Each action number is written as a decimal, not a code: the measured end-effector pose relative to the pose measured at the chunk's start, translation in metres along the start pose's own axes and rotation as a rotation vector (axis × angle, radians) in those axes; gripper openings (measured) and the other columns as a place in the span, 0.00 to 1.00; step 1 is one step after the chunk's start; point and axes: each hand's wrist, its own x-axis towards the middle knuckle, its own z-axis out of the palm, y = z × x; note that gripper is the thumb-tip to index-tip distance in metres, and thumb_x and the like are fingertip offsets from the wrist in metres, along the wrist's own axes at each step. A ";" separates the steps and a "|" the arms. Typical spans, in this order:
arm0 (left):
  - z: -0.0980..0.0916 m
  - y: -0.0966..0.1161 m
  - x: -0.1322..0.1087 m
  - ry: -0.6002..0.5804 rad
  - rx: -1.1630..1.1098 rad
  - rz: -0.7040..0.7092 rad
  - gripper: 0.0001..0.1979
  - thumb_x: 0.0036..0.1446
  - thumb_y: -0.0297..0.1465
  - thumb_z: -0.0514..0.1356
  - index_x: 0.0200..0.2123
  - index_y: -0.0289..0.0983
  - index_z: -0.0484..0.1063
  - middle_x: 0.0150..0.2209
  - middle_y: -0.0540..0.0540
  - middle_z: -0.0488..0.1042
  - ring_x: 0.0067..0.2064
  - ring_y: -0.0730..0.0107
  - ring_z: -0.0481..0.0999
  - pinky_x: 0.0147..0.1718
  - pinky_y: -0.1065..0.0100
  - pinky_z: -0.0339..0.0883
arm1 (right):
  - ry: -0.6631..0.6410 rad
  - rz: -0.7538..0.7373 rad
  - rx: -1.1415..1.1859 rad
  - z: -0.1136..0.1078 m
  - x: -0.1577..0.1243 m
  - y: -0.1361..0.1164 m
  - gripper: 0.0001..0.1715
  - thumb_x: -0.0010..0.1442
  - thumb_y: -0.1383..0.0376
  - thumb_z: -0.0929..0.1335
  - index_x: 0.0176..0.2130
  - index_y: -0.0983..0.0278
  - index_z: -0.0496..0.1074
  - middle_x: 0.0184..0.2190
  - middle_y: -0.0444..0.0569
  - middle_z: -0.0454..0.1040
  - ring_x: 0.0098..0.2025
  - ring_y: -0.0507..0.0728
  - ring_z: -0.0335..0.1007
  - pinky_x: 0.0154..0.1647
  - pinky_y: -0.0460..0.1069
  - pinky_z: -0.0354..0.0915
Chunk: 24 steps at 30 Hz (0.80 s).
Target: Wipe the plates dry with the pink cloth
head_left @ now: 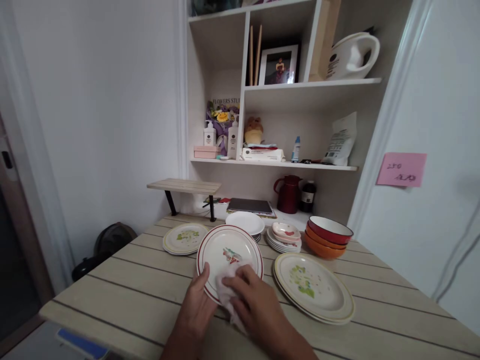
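A white plate (pixel 213 250) with a red rim and a small printed picture is tilted up toward me above the slatted table. My left hand (pixel 198 305) grips its lower left edge, thumb on the face and fingers behind. A crumpled pale cloth (pixel 228 290) is bunched in my right hand (pixel 255 300), pressed against the plate's lower right face. To the right lie large oval plates (pixel 318 285) with green floral prints, stacked. Another floral plate (pixel 185 237) lies to the left, on top of a second one.
White plates (pixel 245 221), small dishes (pixel 285 231) on stacked plates, and red and orange bowls (pixel 326 237) stand toward the back of the table (pixel 131 290). A small raised wooden stand (pixel 183 186) is at back left. Behind are a red jug (pixel 288 194), dark bottle (pixel 308 196) and shelves (pixel 300 165).
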 end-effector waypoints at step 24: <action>-0.007 -0.020 0.007 -0.042 -0.015 -0.167 0.24 0.66 0.42 0.50 0.59 0.36 0.68 0.55 0.38 0.75 0.60 0.54 0.69 0.63 0.52 0.55 | 0.175 0.003 -0.166 0.004 0.026 0.008 0.34 0.59 0.73 0.67 0.60 0.47 0.65 0.51 0.50 0.68 0.50 0.61 0.63 0.46 0.55 0.58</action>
